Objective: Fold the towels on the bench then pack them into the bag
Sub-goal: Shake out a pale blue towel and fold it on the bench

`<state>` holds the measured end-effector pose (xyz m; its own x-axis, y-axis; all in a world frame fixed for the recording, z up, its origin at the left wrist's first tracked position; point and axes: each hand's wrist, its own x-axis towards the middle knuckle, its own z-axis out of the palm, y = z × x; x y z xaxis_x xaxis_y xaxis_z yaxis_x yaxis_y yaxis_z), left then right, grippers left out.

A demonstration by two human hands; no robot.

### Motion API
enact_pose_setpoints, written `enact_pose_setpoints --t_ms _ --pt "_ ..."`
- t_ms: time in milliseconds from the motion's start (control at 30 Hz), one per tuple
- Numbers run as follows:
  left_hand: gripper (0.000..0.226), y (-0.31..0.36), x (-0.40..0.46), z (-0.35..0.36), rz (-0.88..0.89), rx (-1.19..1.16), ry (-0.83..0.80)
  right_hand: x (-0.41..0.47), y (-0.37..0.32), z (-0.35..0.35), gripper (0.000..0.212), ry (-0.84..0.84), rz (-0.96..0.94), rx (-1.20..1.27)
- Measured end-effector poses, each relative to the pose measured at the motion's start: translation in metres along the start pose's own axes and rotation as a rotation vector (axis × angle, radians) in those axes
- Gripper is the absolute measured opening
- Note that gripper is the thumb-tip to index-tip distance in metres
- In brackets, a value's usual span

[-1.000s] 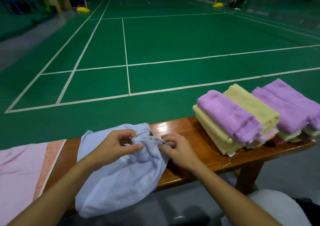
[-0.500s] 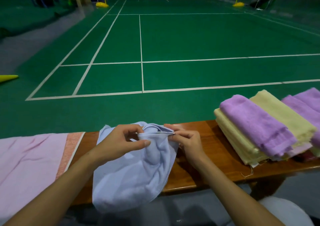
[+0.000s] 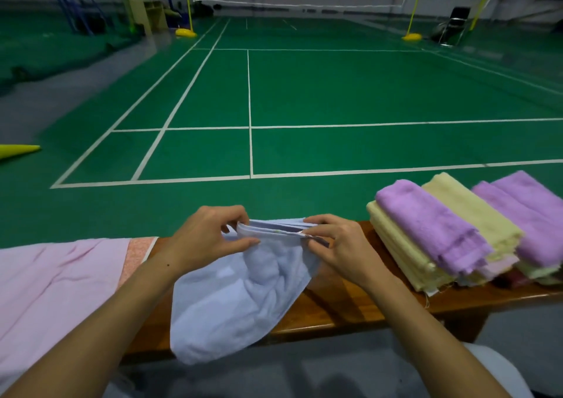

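While the left hand (image 3: 210, 239) is pinching one end of the pale blue towel (image 3: 240, 300), thumb below and curled fingers above the gathered hem, the right hand (image 3: 338, 248) is pinching the other end of that same hem in a like way, fingers bent over the top and thumb tucked against the cloth. Between the two hands the hem is running as a straight, layered band, and below them the rest of the towel is hanging in a loose bunch, draping over the near edge of the wooden bench (image 3: 350, 309) and past it toward the person's lap.

Just outside the left hand, a pink towel (image 3: 54, 291) with a salmon border strip is lying spread flat over the bench and spilling down its near side. Beyond the right hand, well apart from it, a stack of folded towels (image 3: 441, 239) is sitting on the bench: yellow ones underneath and purple ones on top, with a second purple and yellow pile touching it farther out.

Ahead of both hands a green badminton court (image 3: 335, 93) with white lines is stretching away to a net.
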<state>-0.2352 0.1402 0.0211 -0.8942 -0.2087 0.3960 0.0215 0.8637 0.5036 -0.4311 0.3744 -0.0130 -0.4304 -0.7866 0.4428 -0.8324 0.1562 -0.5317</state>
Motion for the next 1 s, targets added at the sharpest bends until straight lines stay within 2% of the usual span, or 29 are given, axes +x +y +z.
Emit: enact_pose_setpoints --t_ms 333,467,600,667,800,1000 --pt "0.025 0.045 0.037 -0.077 0.089 0.089 0.094 0.054 -0.059 -0.063 0.011 0.13 -0.119 -0.111" --pt "0.027 0.05 0.053 -0.106 0.065 0.082 0.129 0.078 -0.083 -0.081 0.011 0.169 -0.115 -0.149" --pt "0.029 0.066 0.062 -0.125 0.039 0.036 0.251 0.087 -0.1 -0.097 0.01 0.224 -0.092 -0.142" --pt "0.027 0.077 0.062 -0.131 0.03 -0.008 0.304 0.086 -0.106 -0.105 0.012 0.253 -0.071 -0.04" --pt "0.027 0.097 0.049 -0.128 0.005 -0.112 0.337 0.072 -0.116 -0.121 0.031 0.224 0.016 0.265" --pt "0.034 0.126 0.012 -0.12 -0.038 -0.38 0.31 0.026 -0.135 -0.12 0.024 0.289 0.06 0.476"
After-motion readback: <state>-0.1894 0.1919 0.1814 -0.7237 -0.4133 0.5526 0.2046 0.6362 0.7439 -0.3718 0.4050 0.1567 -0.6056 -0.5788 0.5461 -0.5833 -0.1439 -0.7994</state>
